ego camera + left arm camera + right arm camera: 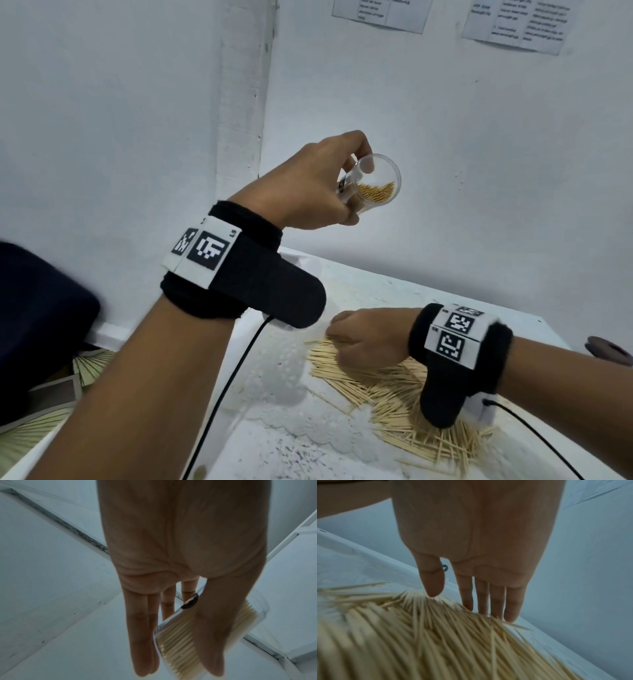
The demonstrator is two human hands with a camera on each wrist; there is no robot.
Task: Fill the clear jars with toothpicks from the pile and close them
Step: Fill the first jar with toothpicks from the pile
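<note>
A partly filled clear jar (371, 185) is being gripped, lidless, by the left hand (318, 181) while the toothpicks (404, 387) piled at the bench's right edge are being touched by the right hand's (368, 337) straight fingers (494, 601).

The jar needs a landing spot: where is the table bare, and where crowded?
Bare table lies left of the toothpick pile, under the left hand gripping the jar; a strip runs behind the pile by the wall. Crowded: the pile, where the right hand works.
</note>
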